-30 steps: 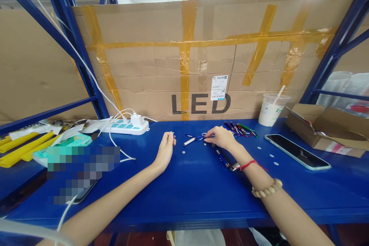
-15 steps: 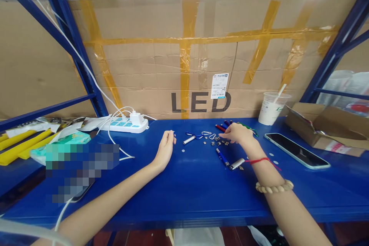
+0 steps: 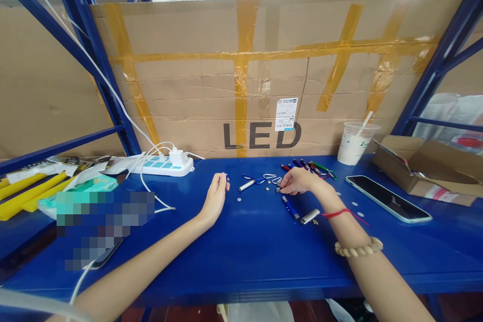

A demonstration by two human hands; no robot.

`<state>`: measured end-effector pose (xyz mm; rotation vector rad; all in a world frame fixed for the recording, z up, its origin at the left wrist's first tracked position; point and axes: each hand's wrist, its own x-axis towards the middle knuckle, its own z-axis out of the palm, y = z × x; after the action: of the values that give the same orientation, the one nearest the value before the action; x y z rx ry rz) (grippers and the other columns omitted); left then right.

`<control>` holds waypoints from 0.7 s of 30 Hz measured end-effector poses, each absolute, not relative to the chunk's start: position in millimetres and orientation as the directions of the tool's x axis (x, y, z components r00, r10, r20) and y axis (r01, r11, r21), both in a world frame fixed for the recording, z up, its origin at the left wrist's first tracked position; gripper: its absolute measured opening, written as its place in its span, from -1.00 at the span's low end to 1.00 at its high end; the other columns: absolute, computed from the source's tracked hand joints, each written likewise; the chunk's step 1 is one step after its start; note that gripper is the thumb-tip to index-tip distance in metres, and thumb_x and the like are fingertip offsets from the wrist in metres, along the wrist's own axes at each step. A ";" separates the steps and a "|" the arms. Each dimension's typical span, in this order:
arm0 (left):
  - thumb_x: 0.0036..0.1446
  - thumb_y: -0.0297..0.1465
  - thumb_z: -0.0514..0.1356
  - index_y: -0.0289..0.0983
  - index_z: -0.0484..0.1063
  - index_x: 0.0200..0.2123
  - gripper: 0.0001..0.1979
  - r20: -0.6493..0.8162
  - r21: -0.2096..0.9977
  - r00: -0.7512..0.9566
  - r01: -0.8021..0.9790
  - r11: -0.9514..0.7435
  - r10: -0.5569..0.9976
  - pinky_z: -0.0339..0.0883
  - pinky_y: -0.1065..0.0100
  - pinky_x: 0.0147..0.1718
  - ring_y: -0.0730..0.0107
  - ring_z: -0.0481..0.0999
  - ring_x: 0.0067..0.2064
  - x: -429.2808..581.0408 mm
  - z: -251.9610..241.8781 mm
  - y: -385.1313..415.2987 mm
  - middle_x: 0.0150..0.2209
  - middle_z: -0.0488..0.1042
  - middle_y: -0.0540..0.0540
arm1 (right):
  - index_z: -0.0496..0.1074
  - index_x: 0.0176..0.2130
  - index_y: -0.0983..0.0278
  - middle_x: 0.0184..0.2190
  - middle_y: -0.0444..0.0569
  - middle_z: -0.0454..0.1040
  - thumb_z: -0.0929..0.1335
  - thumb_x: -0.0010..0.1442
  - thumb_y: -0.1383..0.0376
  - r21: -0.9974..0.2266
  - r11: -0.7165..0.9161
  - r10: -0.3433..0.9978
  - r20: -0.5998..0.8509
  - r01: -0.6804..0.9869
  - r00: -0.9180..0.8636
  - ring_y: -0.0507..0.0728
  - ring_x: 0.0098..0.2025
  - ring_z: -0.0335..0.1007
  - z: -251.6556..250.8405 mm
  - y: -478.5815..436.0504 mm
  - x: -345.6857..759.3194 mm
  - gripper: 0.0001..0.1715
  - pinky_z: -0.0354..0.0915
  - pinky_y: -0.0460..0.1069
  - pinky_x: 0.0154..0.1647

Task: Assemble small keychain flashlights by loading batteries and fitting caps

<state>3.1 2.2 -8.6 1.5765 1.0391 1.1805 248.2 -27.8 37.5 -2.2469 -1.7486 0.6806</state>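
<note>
Far left: smooth yellow rolls (image 3: 22, 196) lying flat. Next, white plastic power strip (image 3: 162, 165), cable looping over the blue metal worktop (image 3: 256, 256). Left hand (image 3: 216, 196) resting on its edge, fingers loosely curled; impossible to tell whether anything is gripped. Between the hands: silver cylinder (image 3: 247, 185) and wire clips (image 3: 269, 178). Right hand (image 3: 300, 181), fingers bunched over small round metal parts (image 3: 278, 190), hold likewise unclear. Slim coloured torches (image 3: 313, 167) just behind. Right: translucent cup (image 3: 352, 143) holding a straw, flat glossy phone (image 3: 388, 198), open cardboard box (image 3: 430, 171), contents hidden.

Bare forearms, right wrist — red string bracelet (image 3: 335, 213), wooden bead bracelet (image 3: 358, 249)
</note>
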 end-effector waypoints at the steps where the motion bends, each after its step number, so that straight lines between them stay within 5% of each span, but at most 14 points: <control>1: 0.18 -0.09 -0.10 -0.24 0.22 -0.41 -0.65 0.234 0.961 0.198 0.104 -0.257 0.952 0.02 0.49 -0.56 0.53 0.12 -0.54 3.3 -8.7 2.1 -0.52 0.20 0.06 | 0.53 -0.45 0.26 -0.47 -0.08 0.55 0.43 -0.15 0.31 -0.430 -0.247 0.963 -0.205 0.869 0.172 0.05 -0.45 0.48 37.6 -27.7 246.2 -0.87 0.29 -0.18 -0.56; 13: 0.11 -0.06 -0.02 -0.25 0.20 -0.36 -0.65 0.229 0.973 0.279 -0.069 -0.218 0.933 -0.01 0.57 -0.70 0.62 0.20 -0.59 4.7 -3.2 -1.5 -0.53 0.17 0.10 | 0.53 -0.39 0.27 -0.46 -0.10 0.55 0.42 -0.11 0.24 -0.400 -0.101 0.959 0.205 0.911 0.196 0.05 -0.41 0.47 37.9 -24.7 245.4 -0.79 0.29 -0.16 -0.45; 21: 0.09 -0.11 0.01 -0.25 0.18 -0.34 -0.69 0.269 0.963 0.297 -0.083 -0.256 0.916 0.06 0.53 -0.66 0.62 0.20 -0.61 3.6 -2.2 3.4 -0.53 0.20 0.12 | 0.52 -0.34 0.33 -0.45 -0.09 0.55 0.42 -0.13 0.36 -0.466 -0.087 0.944 0.243 0.880 0.222 0.05 -0.41 0.47 27.8 -16.7 240.2 -0.76 0.32 -0.16 -0.37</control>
<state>3.6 3.4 -2.2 1.5004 0.8048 1.1787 240.2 -16.7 27.8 -1.9834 -1.6765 0.1620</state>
